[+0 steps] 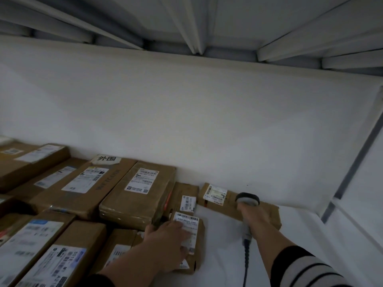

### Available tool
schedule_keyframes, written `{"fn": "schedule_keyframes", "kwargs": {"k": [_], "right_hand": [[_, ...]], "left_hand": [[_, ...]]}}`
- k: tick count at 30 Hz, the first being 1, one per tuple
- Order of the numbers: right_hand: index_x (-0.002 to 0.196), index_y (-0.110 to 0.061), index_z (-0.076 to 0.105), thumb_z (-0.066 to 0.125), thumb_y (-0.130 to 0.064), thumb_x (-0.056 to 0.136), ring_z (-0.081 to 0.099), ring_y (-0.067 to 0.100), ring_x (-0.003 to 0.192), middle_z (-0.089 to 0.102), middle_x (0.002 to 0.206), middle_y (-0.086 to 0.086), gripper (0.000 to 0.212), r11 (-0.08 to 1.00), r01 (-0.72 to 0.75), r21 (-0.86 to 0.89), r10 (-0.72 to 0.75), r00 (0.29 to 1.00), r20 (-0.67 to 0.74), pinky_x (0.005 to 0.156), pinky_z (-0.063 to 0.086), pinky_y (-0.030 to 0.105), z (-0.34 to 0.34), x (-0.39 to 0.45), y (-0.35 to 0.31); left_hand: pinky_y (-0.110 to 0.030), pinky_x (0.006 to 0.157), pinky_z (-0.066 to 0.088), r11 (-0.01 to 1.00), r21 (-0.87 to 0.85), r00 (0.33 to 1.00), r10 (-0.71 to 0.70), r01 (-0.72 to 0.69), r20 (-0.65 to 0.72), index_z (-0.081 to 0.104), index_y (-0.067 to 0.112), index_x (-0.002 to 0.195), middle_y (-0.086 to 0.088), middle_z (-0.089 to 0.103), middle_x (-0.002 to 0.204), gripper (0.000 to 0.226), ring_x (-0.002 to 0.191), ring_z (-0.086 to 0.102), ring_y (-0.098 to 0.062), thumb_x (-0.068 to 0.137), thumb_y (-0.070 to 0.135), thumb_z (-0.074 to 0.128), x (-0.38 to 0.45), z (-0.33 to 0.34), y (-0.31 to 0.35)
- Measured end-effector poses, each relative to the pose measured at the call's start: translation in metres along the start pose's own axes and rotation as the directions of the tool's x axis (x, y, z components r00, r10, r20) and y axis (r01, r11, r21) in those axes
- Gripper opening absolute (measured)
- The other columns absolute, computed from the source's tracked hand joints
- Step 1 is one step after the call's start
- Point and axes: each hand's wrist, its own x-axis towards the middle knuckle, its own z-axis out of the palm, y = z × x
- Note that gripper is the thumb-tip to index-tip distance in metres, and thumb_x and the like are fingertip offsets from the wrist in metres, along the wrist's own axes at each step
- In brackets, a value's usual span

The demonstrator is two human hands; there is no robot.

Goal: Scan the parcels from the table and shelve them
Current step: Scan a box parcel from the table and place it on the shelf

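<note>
Head view looks into a white shelf bay (pixel 228 235) lined with brown cardboard parcels. The left hand (pixel 170 235) lies on a small brown cardboard parcel with a white barcode label (pixel 191 241), fingers spread fairly straight over the label and pressing it down onto the shelf floor; this parcel sits at the right end of the front row, just beside a larger tape-wrapped brown box (pixel 138 195). The right hand (pixel 255 216) has its grip closed round the handle of a grey handheld barcode scanner (pixel 247 200), whose head points toward a flat brown parcel (pixel 267 210) lying against the back wall.

Risks, as a judgement: the left fingers cover much of the label, so a scan taken now could miss the code. The scanner's coiled cable (pixel 246 257) trails across the bare shelf floor and could snag or drag a light parcel when the arm pulls back. Pushing the small parcel further could jam it against its neighbours.

Motion blur makes the label text unreadable. The scanner's window and trigger are hidden, the parcels at left are cut off by the frame edge, and the table is out of sight.
</note>
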Motion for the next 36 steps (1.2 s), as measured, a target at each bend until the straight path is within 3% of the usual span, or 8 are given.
{"fn": "schedule_keyframes", "kwargs": {"k": [2, 3, 8, 13, 20, 24, 29, 36], "right_hand": [[0.108, -0.009, 0.058, 0.056, -0.035, 0.096, 0.059, 0.037, 0.118, 0.064, 0.117, 0.018, 0.029, 0.999, -0.004, -0.05, 0.004, 1.0, 0.002, 0.101, 0.049, 0.044, 0.001, 0.002, -0.004], [0.103, -0.009, 0.055, 0.06, -0.034, 0.093, 0.059, 0.037, 0.114, 0.063, 0.116, 0.018, 0.028, 0.999, 0.0, -0.046, 0.0, 1.0, 0.013, 0.1, 0.05, 0.045, 0.001, 0.003, -0.006], [0.103, -0.006, 0.055, 0.069, -0.026, 0.087, 0.057, 0.026, 0.084, 0.057, 0.088, 0.008, 0.03, 0.998, 0.053, -0.044, -0.047, 0.991, 0.125, 0.078, 0.048, 0.038, 0.001, 0.011, -0.006], [0.112, 0.001, 0.063, 0.07, -0.02, 0.084, 0.057, 0.022, 0.075, 0.061, 0.086, 0.01, 0.036, 0.995, 0.09, 0.053, -0.095, 0.991, 0.095, 0.057, 0.039, 0.03, 0.0, 0.012, -0.013], [0.137, 0.002, 0.05, 0.071, -0.028, 0.087, 0.055, 0.038, 0.118, 0.054, 0.134, 0.021, 0.061, 0.998, 0.051, 0.03, -0.056, 0.975, 0.216, 0.097, 0.048, 0.045, 0.018, 0.01, -0.023], [0.136, -0.003, 0.049, 0.071, -0.03, 0.088, 0.054, 0.034, 0.112, 0.054, 0.13, 0.017, 0.059, 0.995, 0.058, 0.076, -0.078, 0.954, 0.288, 0.092, 0.046, 0.041, 0.034, 0.0, -0.032], [0.118, -0.008, 0.055, 0.072, -0.028, 0.087, 0.056, 0.025, 0.09, 0.057, 0.102, 0.009, 0.04, 0.991, 0.086, 0.099, -0.117, 0.923, 0.366, 0.086, 0.045, 0.037, 0.044, -0.007, -0.045], [0.1, -0.009, 0.058, 0.071, -0.025, 0.086, 0.056, 0.032, 0.089, 0.057, 0.097, 0.015, 0.026, 0.963, 0.058, 0.263, -0.136, 0.948, 0.288, 0.083, 0.047, 0.042, 0.041, -0.02, -0.038]], "left_hand": [[-0.057, 0.116, 0.001, 1.0, -0.008, 1.0, 0.006, -0.006, -0.009, 0.027, 0.046, 0.149, 0.017, 0.011, 0.162, 0.051, 0.149, 0.007, -0.011, 0.098, 0.051, 0.035, -0.004, -0.002, 0.001], [-0.057, 0.117, 0.001, 1.0, -0.01, 1.0, 0.006, -0.006, -0.011, 0.028, 0.046, 0.149, 0.017, 0.01, 0.162, 0.051, 0.149, 0.006, -0.01, 0.099, 0.051, 0.035, -0.006, -0.003, 0.001], [-0.059, 0.117, 0.0, 1.0, 0.001, 1.0, 0.01, -0.01, 0.001, 0.025, 0.044, 0.15, 0.016, 0.008, 0.162, 0.052, 0.15, 0.004, -0.011, 0.1, 0.05, 0.033, -0.01, -0.004, 0.003], [-0.058, 0.117, 0.0, 1.0, -0.01, 1.0, 0.019, -0.019, -0.021, 0.026, 0.044, 0.149, 0.016, 0.009, 0.162, 0.051, 0.15, 0.004, -0.01, 0.099, 0.051, 0.033, -0.01, -0.001, 0.001], [-0.054, 0.117, -0.007, 0.997, -0.08, 0.996, 0.007, -0.014, -0.09, 0.038, 0.048, 0.143, 0.02, 0.016, 0.159, 0.046, 0.148, 0.007, -0.005, 0.097, 0.052, 0.04, -0.011, 0.003, -0.001], [-0.053, 0.116, -0.007, 0.999, -0.041, 0.997, 0.013, -0.016, -0.081, 0.034, 0.049, 0.145, 0.02, 0.014, 0.161, 0.05, 0.149, 0.004, -0.005, 0.096, 0.052, 0.042, -0.017, 0.001, -0.002], [-0.056, 0.117, -0.004, 0.999, 0.04, 1.0, 0.022, -0.021, -0.021, 0.023, 0.047, 0.149, 0.015, 0.007, 0.163, 0.064, 0.15, 0.001, -0.009, 0.091, 0.057, 0.047, -0.021, -0.004, -0.003], [-0.058, 0.117, -0.003, 0.995, 0.098, 1.0, 0.006, -0.006, 0.002, 0.016, 0.045, 0.152, 0.011, 0.005, 0.164, 0.063, 0.151, 0.001, -0.014, 0.096, 0.053, 0.042, -0.02, -0.003, 0.0]]}}
